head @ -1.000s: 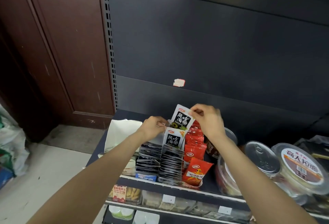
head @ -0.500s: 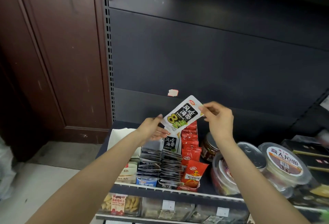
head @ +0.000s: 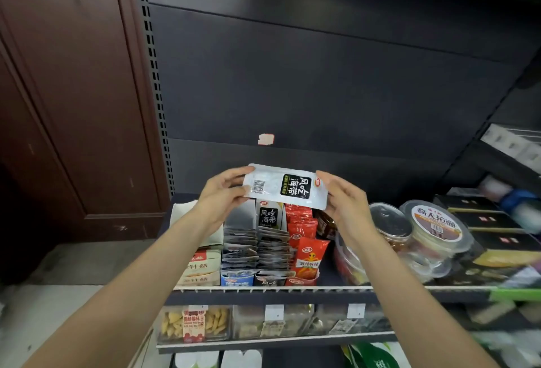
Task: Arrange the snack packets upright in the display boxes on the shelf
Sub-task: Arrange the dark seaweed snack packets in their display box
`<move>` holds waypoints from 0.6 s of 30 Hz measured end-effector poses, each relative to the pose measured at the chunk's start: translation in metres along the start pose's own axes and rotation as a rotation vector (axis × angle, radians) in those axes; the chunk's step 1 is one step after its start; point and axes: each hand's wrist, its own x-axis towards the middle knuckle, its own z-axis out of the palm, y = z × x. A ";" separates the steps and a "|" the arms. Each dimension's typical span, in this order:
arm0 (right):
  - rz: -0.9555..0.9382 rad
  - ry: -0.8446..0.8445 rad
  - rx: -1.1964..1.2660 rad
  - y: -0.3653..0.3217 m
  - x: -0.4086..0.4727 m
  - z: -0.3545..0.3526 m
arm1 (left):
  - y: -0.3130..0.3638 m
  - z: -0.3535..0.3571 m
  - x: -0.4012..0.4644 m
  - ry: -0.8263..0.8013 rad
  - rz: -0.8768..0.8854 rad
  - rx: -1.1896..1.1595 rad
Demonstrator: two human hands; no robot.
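A white snack packet with a black label and a barcode lies sideways in the air above the shelf. My left hand grips its left end and my right hand grips its right end. Below it stand two display boxes packed with dark upright packets; one white packet stands at the back of the right row. A row of red packets stands just to the right in its own box.
Round clear tubs with lids crowd the shelf to the right, with dark boxes behind. A white and red carton sits left of the display boxes. The shelf edge carries price tags; a lower shelf holds more snacks.
The packet has been lifted and turned from tilted to lying sideways, its back with the barcode now facing me. Both hands moved to its ends. The camera view has tilted up.
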 end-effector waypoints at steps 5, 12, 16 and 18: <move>-0.057 -0.045 0.001 0.008 -0.017 -0.005 | 0.000 0.000 -0.022 -0.027 0.227 0.355; -0.103 -0.003 0.019 0.012 -0.025 -0.009 | 0.000 0.003 -0.034 -0.042 0.377 0.445; -0.109 -0.021 -0.013 0.011 -0.027 -0.011 | 0.000 0.001 -0.033 -0.076 0.329 0.397; -0.110 -0.026 -0.018 0.006 -0.029 -0.011 | -0.001 -0.001 -0.031 -0.083 0.240 0.346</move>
